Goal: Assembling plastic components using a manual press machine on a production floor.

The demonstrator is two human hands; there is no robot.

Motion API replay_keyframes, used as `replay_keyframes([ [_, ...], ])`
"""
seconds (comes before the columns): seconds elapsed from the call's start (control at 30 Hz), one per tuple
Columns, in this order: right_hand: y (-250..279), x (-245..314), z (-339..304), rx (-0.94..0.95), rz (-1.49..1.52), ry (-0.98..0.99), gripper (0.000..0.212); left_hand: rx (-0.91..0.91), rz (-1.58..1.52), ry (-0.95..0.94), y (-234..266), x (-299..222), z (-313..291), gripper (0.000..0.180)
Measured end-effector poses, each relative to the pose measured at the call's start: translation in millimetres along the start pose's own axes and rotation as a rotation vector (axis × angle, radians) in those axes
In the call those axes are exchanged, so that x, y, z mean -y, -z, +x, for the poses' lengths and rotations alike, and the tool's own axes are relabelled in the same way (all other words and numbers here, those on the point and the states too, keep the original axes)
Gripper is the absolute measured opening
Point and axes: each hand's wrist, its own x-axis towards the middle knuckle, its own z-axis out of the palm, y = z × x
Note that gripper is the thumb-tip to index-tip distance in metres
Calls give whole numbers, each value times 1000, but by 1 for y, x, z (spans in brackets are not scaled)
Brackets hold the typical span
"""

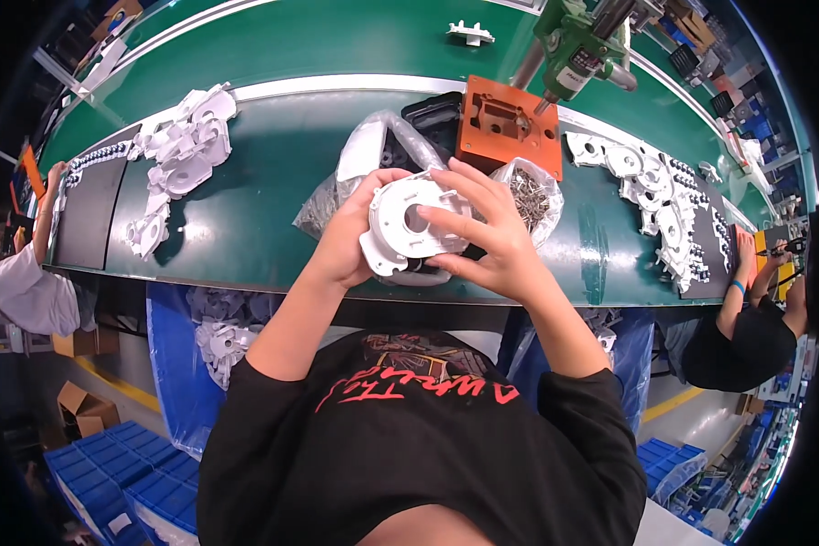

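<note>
Both my hands hold a white plastic housing (393, 221) over the front edge of the green bench. It has a round body with a hole near its middle. My left hand (353, 235) grips its left side, the thumb along the upper rim. My right hand (493, 227) wraps the right side, with one fingertip at the central hole and the others spread over its face. Just behind the housing lies a clear plastic bag (411, 136) with black parts by it. A bag of small metal pieces (532, 202) sits beside my right hand.
An orange fixture block (510, 123) stands under a green press (569, 73). White housings are piled left (187, 155) and right (651, 187) on the bench. Blue-lined bins (177, 364) with white parts flank me below. Other people work at both sides.
</note>
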Motion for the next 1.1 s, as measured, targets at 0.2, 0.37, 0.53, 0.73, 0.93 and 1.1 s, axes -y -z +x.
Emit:
replay_keyframes([
  [0.2, -6, 8, 5, -11, 185, 2, 54, 152, 72, -145, -4, -2, 0, 26],
  [0.37, -16, 13, 4, -146, 304, -183, 52, 83, -282, -79, -8, 9, 5, 37],
  [0.53, -26, 9, 11, -420, 163, -219, 44, 146, -659, -37, -34, 19, 9, 47],
  [0.73, -30, 9, 20, -533, -124, -309, 46, -55, -438, -224, -48, 38, 19, 37],
  [0.93, -18, 8, 1, -380, -155, -328, 56, -107, 109, -528, -63, 29, 31, 40],
  [1.1, 6, -11, -19, -368, 0, -277, 59, 61, 346, -387, -61, 12, 52, 36],
])
